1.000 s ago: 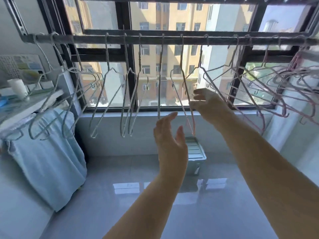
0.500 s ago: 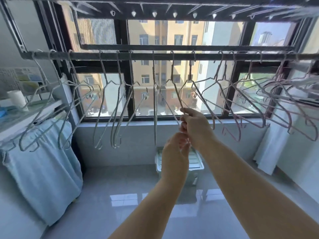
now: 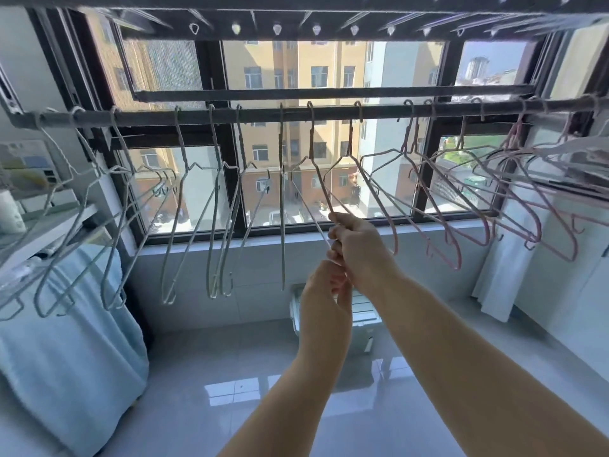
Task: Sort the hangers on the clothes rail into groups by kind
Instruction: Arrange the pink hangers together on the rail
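Rail (image 3: 158, 117): runs level across the window (image 3: 270, 70), carrying hangers along its full length.

Grey hangers (image 3: 173, 225): hung on the left half of the rail, the outermost ones swung out at an angle. One of them (image 3: 282, 209) hangs edge-on, just left of the hands.

Pink hangers (image 3: 456, 255): hung on the right half, crowded and overlapping towards the far right end.

Held hanger (image 3: 319, 179): hooked on the rail at mid-span, between the edge-on grey one and the first of the pink group. It is backlit, so its colour cannot be determined. Its body slopes down to the right, into the hands.

Right grip (image 3: 359, 249): arm raised, fingers curled and closed on the wires of the held hanger near its lower end.

Left grip (image 3: 324, 291): directly beneath the right, fingers curled upward and touching it. The hanger's lower end is hidden behind both hands; I cannot tell whether this grip has hold of the wire.

Surroundings: a blue cloth (image 3: 66, 341) hangs at lower left beneath a shelf (image 3: 49, 222). A pale box (image 3: 362, 324) stands on the glossy floor (image 3: 263, 374) below the sill, partly hidden by the left forearm.
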